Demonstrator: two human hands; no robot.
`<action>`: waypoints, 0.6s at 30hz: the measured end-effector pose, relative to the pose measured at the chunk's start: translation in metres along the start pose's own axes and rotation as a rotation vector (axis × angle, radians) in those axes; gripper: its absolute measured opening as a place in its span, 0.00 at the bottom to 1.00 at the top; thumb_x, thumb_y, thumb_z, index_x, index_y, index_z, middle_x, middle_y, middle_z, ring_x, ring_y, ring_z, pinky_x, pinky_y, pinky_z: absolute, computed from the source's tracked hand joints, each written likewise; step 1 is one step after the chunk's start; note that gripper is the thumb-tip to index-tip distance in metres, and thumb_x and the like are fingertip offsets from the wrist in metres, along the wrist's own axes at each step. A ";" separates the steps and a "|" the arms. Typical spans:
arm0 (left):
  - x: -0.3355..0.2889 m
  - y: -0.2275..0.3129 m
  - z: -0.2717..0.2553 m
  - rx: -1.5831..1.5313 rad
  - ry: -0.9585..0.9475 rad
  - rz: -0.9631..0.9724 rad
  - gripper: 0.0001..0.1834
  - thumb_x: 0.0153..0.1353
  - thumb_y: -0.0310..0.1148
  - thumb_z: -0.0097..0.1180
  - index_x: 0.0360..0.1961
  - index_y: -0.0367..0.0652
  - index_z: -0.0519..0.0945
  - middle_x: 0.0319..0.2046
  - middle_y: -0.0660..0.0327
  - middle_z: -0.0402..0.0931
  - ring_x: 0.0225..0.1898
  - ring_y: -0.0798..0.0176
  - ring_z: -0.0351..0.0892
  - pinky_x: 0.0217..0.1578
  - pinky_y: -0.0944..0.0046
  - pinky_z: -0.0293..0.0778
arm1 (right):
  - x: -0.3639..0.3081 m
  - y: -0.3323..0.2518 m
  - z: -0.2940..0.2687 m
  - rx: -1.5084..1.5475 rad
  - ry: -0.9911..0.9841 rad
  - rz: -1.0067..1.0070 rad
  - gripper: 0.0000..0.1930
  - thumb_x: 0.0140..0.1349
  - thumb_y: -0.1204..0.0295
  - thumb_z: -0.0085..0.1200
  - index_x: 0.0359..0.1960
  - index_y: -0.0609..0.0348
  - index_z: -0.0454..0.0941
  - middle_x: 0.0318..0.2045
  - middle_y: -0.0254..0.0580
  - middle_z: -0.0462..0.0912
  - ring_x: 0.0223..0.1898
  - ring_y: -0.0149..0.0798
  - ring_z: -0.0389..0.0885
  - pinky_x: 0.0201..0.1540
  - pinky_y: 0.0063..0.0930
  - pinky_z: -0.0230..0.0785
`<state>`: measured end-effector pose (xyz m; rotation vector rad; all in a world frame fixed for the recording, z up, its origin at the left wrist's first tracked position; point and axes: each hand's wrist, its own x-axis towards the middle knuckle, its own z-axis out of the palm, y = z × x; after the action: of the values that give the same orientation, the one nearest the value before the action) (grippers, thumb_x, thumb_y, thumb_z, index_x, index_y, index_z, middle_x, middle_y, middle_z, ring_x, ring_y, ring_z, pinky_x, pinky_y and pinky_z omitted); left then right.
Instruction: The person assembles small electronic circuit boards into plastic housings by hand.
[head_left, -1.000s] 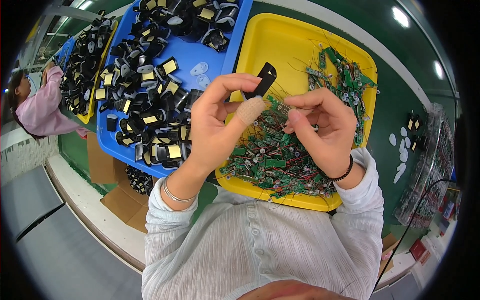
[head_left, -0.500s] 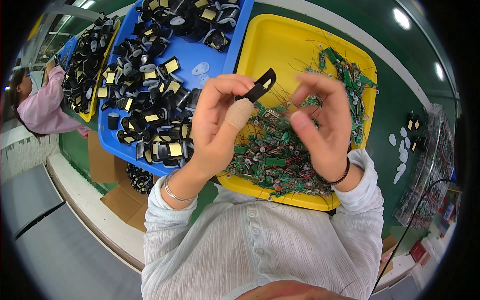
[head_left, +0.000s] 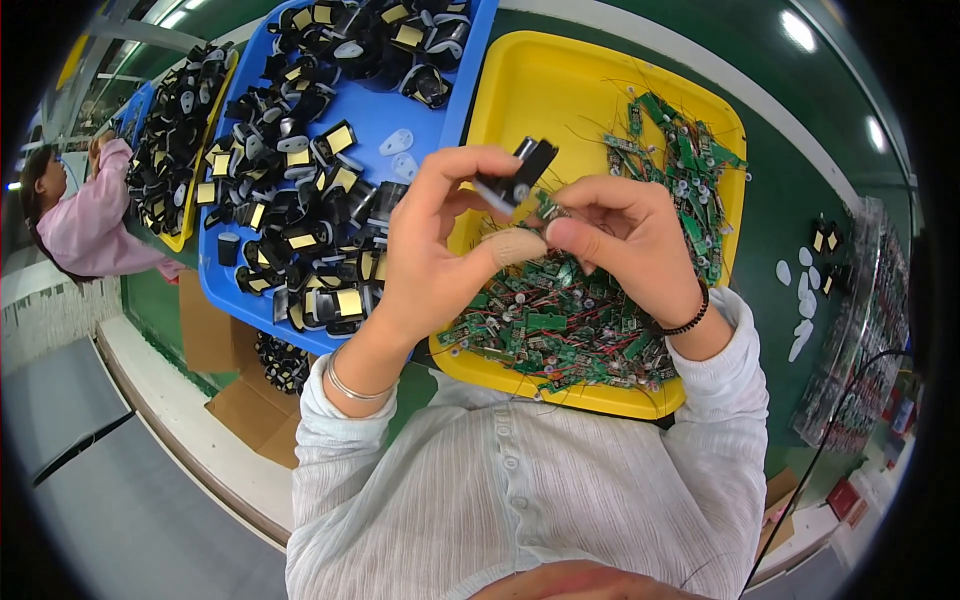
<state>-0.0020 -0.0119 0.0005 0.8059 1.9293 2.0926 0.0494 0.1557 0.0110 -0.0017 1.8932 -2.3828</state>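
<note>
Pinched in my left hand (head_left: 440, 235), whose thumb wears a tan bandage, is a black plastic housing (head_left: 522, 172) with a grey edge, tilted above the yellow tray (head_left: 515, 85). Close beside it, my right hand (head_left: 630, 225) has thumb and fingers closed on a small green circuit board (head_left: 548, 208). The board's tip is near the housing; whether they touch, I cannot tell. Under both hands lies a pile of green circuit boards (head_left: 545, 320) with thin red and black wires.
A blue tray (head_left: 370, 130) of black housings with yellow pads stands at the left, with two clear oval pieces (head_left: 398, 142). White oval pieces (head_left: 804, 290) lie right, beside stacked clear trays (head_left: 850, 330). A co-worker in pink (head_left: 90, 220) sits far left; an open carton (head_left: 250, 400) is below.
My right hand, open and apart before, has come in beside the left with a circuit board between its fingers. The black housing has turned in my left hand.
</note>
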 end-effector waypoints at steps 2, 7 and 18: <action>0.001 0.000 -0.004 0.052 0.014 0.112 0.22 0.47 0.24 0.61 0.44 0.35 0.68 0.37 0.59 0.72 0.34 0.70 0.73 0.36 0.73 0.69 | 0.000 -0.002 -0.001 0.051 -0.050 0.090 0.07 0.54 0.75 0.55 0.34 0.65 0.78 0.23 0.31 0.76 0.22 0.21 0.72 0.25 0.12 0.64; 0.002 0.001 -0.015 0.245 0.017 0.194 0.18 0.52 0.26 0.56 0.45 0.35 0.71 0.33 0.59 0.76 0.31 0.69 0.75 0.32 0.73 0.70 | -0.001 -0.001 -0.005 -0.345 -0.045 -0.224 0.07 0.55 0.74 0.54 0.33 0.65 0.78 0.28 0.33 0.75 0.29 0.23 0.73 0.27 0.15 0.67; 0.001 0.012 -0.013 -0.130 -0.146 -0.259 0.18 0.59 0.30 0.48 0.49 0.32 0.68 0.38 0.61 0.74 0.37 0.73 0.71 0.37 0.75 0.66 | -0.001 -0.001 -0.002 0.336 -0.023 0.066 0.06 0.54 0.77 0.53 0.32 0.62 0.70 0.30 0.34 0.73 0.29 0.26 0.74 0.28 0.18 0.72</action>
<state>-0.0066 -0.0239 0.0119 0.6255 1.7019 1.9250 0.0502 0.1581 0.0119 0.0579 1.4373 -2.6083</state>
